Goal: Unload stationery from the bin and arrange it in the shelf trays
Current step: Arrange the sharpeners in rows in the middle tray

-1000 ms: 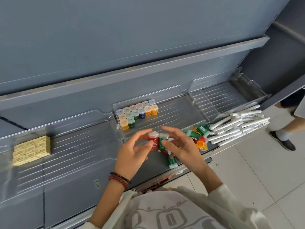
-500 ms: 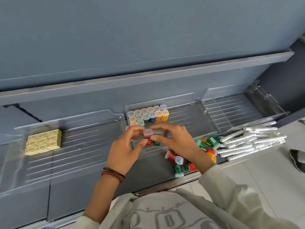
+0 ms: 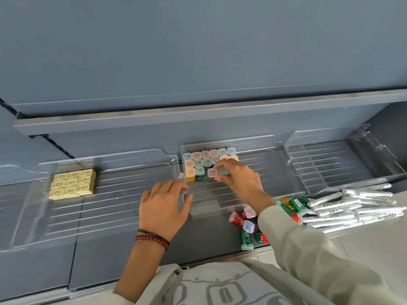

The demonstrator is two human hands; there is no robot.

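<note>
While your right hand (image 3: 239, 181) pinches the pair of capped cases (image 3: 222, 170) (pink cap + green cap), thumb on the near side and fingers over the far side, you're mid-placement. The spot is the 3rd row of the middle tray (image 3: 220, 211), right of the orange and green ones in the case block (image 3: 204, 159).

Pair stands upright, caps up twd the cam, long axis approx perpendicular to the tray floor. Can't tell if the bases are seated yet. A gap shows betw the pink cap and the row's green case.

Next move, IMO: slide the pair left till flush w/ the row, keep it vertical, let go w/o tipping neighbours.

Left hand (image 3: 163, 205) has fingers curled over the tray's left wall, thumb inside. Looks like steadying.

After that, on to the loose cases (image 3: 246, 223) on the shelf ledge (image 3: 209, 238), lying on their sides, axes mixed. White markers (image 3: 352, 205) are piled right of them. Yellow erasers (image 3: 72, 183) sit in the left tray (image 3: 110, 216).
</note>
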